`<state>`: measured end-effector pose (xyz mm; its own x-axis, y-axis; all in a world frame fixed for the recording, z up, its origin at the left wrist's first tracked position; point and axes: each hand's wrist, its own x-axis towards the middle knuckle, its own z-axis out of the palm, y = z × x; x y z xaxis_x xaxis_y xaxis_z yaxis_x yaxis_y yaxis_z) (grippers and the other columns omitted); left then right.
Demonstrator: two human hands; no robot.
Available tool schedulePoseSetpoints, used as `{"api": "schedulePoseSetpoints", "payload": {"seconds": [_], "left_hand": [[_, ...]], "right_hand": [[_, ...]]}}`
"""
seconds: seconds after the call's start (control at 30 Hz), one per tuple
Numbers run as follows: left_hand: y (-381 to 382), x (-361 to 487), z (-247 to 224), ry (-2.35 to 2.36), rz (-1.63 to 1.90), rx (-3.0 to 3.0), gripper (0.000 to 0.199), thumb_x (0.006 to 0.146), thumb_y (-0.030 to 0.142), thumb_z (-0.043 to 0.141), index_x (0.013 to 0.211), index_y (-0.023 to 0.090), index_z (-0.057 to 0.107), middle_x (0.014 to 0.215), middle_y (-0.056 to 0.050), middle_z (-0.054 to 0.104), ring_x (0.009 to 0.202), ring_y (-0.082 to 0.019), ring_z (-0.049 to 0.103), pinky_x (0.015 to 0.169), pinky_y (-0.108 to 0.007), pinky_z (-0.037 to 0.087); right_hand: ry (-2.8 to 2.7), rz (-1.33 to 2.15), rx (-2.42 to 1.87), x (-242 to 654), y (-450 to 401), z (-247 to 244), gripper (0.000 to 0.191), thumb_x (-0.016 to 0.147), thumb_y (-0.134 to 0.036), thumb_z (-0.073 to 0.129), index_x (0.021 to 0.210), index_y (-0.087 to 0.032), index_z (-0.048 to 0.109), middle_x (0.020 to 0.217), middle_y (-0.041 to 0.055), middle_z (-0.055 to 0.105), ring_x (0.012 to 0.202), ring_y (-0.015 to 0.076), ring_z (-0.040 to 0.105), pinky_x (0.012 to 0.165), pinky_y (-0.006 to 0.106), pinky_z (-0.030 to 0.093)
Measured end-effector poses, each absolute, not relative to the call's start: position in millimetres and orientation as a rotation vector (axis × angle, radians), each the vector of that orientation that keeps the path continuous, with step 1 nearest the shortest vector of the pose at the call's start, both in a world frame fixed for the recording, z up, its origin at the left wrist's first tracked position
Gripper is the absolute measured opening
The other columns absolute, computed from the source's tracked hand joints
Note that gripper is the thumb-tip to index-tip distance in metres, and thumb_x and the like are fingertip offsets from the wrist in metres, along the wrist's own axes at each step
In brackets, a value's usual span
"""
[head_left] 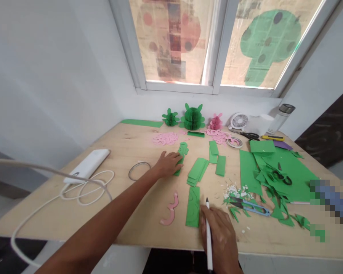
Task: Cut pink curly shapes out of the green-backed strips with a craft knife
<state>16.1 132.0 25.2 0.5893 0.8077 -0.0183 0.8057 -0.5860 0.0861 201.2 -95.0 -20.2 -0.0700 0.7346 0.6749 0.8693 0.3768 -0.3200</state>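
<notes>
My left hand (169, 164) reaches across the table, its fingertips on a green paper piece (183, 149) with a curvy upper edge. My right hand (219, 238) holds a white pen (208, 232), tip pointing away from me, beside a green paper strip (192, 207) with curved lines drawn on it. Left of that strip lies a pink curvy cut-out (170, 211). Beyond it is a small stack of green strips (197, 171), with more green strips (221, 166) to its right. The fingers of my left hand are spread a little; its thumb side is partly hidden.
Blue snips (253, 206) lie by white scraps and green offcuts on the right, near green sheets (297, 171). Pink cut-outs (165, 138) and paper figures (192, 118) stand or lie at the back. A white power bank (88, 165) with a looping cable and a tape ring (139, 163) are left.
</notes>
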Motion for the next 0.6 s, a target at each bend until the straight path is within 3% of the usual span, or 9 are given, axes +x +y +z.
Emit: {"api": "schedulePoseSetpoints", "payload": {"seconds": [0.33, 0.47, 0.6], "left_hand": [[113, 2, 32, 1.457, 0.147, 2.724, 0.036, 0.092, 0.033, 0.045, 0.126, 0.027, 0.058, 0.136, -0.009, 0.058, 0.133, -0.03, 0.044, 0.111, -0.06, 0.022], [122, 24, 39, 1.44, 0.208, 2.734, 0.037, 0.091, 0.026, 0.044, 0.126, 0.027, 0.058, 0.137, -0.009, 0.057, 0.133, -0.029, 0.045, 0.112, -0.06, 0.022], [132, 61, 46, 1.298, 0.182, 2.763, 0.041, 0.091, 0.031, 0.047, 0.132, 0.027, 0.052, 0.142, -0.008, 0.053, 0.135, -0.025, 0.043, 0.115, -0.056, 0.019]], "right_hand": [[-1.822, -0.198, -1.406, 198, -95, -17, 0.027, 0.094, -0.012, 0.049, 0.118, -0.016, 0.059, 0.093, 0.0086, 0.071, 0.093, 0.0241, 0.066, 0.082, 0.04, 0.051], [-1.784, -0.222, -1.395, 197, -95, -15, 0.027, 0.093, -0.01, 0.05, 0.117, -0.016, 0.06, 0.091, 0.0082, 0.071, 0.091, 0.0231, 0.067, 0.082, 0.039, 0.051], [-1.753, -0.257, -1.376, 197, -95, -15, 0.026, 0.093, -0.01, 0.048, 0.115, -0.016, 0.061, 0.093, 0.0087, 0.071, 0.091, 0.0225, 0.067, 0.083, 0.039, 0.051]]}}
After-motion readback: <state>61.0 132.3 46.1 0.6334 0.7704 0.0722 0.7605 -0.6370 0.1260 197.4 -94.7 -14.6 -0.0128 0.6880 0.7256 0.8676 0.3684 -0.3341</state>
